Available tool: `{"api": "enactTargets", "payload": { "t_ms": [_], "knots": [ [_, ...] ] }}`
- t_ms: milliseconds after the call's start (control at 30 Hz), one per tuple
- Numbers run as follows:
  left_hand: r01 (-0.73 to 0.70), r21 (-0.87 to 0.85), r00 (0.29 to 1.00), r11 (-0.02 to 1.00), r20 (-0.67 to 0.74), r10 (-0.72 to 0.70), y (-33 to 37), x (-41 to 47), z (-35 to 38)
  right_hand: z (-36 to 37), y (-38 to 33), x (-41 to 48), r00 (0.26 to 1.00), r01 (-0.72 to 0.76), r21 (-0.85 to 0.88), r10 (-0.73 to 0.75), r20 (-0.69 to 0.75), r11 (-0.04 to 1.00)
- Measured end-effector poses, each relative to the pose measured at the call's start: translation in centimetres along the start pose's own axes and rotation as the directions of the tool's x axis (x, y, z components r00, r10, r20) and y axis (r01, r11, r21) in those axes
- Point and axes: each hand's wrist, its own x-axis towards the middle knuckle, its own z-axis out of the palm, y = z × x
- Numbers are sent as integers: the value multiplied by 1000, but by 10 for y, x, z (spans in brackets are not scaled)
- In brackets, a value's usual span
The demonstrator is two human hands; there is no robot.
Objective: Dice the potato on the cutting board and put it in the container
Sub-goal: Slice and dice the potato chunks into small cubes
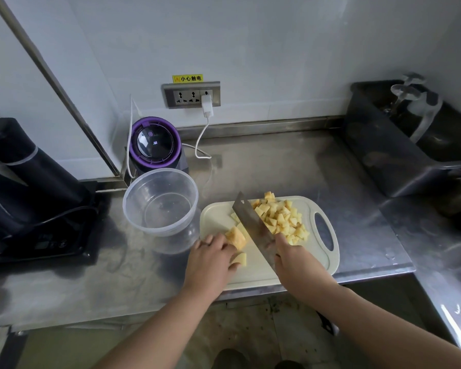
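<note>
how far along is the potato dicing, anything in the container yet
Done: most of it is diced, with a pile of cubes on the right side of the cutting board. In hand: the right hand grips the knife and the left hand holds a big chunk, a smaller piece by its thumb. Left: dice those, then fill the container, which holds no potato.

A working kitchen: stainless-steel tabletop [290,166], cutting board [253,272], cleaver [250,217], wall socket strip [191,95], metal sink [437,134].
</note>
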Motion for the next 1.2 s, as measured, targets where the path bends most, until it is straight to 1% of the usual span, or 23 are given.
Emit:
{"api": "enactTargets", "payload": {
  "t_ms": [67,167,233,333,433,500,600,633,667,700,733,800,833,867,933,1033,1100,1200],
  "knots": [
    [-51,110,997,993,64,44,6,4,2,-1,3,2,999,-32,4,32,5,999],
    [-103,247,985,963,160,64,15,12,2,0,7,3,999,-51,21,50,16,998],
    [-135,310,975,941,209,71,22,15,1,0,8,4,997,-71,57,70,9,996],
    [-162,351,972,922,220,87,30,16,-1,-1,11,5,998,-63,68,63,8,996],
    [-190,331,962,924,249,109,33,13,-2,-3,12,4,998,-70,51,70,5,996],
    [-190,269,959,944,257,119,33,10,0,-4,15,4,998,-69,40,69,7,997],
    [-202,196,941,960,309,135,32,9,-2,-7,15,3,1000,-16,-24,17,25,1000],
    [-197,160,940,967,311,140,31,9,-3,-9,16,2,1000,-11,-4,11,22,1000],
    [-175,93,944,980,299,140,29,9,-5,-11,16,2,1000,-4,41,4,5,999],
    [-117,-18,956,993,270,117,25,9,-6,-13,16,1,1000,-6,88,6,-9,996],
    [-24,-166,973,986,224,61,20,9,-8,-14,16,0,1000,-1,112,4,-26,994],
    [158,-420,986,894,122,-117,7,9,-17,-15,16,0,1000,5,115,-2,-29,993],
    [228,-504,973,833,95,-208,0,10,-23,-14,16,0,1000,5,117,-2,-27,993],
    [286,-557,955,780,99,-280,-6,11,-29,-15,16,0,1000,1,118,2,-24,993],
    [382,-595,920,707,169,-354,-17,15,-34,-15,16,0,1000,2,122,1,-26,993],
    [481,-590,875,648,278,-396,-24,24,-34,-14,16,2,999,5,109,-1,-36,994],
    [511,-572,858,641,292,-424,-23,27,-30,-11,17,2,999,8,44,-6,-46,999],
    [528,-568,845,631,273,-461,-20,29,-26,-11,18,1,999,11,15,-11,-39,1000]
  ]
}}
